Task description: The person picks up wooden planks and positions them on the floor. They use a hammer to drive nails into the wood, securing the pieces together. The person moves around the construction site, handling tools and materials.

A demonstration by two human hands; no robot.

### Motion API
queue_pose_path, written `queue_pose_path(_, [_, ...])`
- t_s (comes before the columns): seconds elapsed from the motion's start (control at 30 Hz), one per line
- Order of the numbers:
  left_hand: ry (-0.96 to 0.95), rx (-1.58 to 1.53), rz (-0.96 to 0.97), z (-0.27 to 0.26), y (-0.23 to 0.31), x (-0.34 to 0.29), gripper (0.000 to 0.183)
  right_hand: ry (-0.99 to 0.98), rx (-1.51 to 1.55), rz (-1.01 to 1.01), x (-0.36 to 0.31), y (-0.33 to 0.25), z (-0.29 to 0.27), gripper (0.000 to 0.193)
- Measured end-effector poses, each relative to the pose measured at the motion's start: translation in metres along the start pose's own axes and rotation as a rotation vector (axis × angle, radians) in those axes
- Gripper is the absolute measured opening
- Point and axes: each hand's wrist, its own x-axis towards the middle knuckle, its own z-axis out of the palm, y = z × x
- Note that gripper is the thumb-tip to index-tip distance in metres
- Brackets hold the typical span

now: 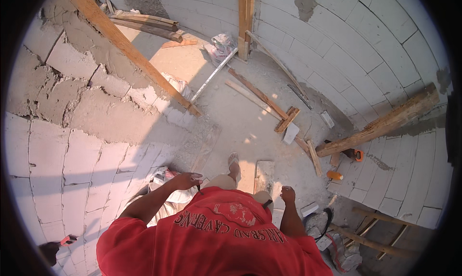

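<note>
My left hand [186,181] hangs at waist height on the left of my red shirt. Its fingers are stretched out with pale dust on the tips, and I see nothing in it. On the other side my right hand [288,194] is held low with its fingers curled in, and no object shows in it. Beneath them is the dusty floor, where one sandaled foot [234,159] shows. White sacks [166,193] lie nearest my left hand. A flat dusty board [264,176] lies on the floor between my foot and my right hand.
Pale block walls [337,55] rise around me. A wooden post [130,45] slants at the left, a log [380,124] at the right. Loose timber [257,92] and a long pale bar [214,74] lie ahead. An orange handle [358,155] and orange bottle [334,175] are right.
</note>
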Motion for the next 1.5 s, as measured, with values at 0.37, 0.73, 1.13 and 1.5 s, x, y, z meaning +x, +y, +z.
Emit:
queue_pose_path(0.37, [0.352,-0.224,0.191,-0.220,0.153,0.192,0.047,-0.359,-0.596,-0.352,0.098,-0.243,0.072,0.032])
queue_pose_path(0.73, [0.506,-0.236,0.107,-0.441,0.165,0.331,0.046,-0.443,-0.240,-0.302,0.422,-0.584,0.148,0.026])
queue_pose_path(1.13, [0.791,0.084,-0.480,-0.635,0.003,0.417,0.076,-1.087,-0.285,-0.074,0.427,-0.824,0.294,0.037])
queue_pose_path(1.5, [0.067,-0.376,-0.246,-0.708,-0.264,0.432,0.048,-0.913,-0.530,0.042,0.465,-1.091,0.558,0.042])
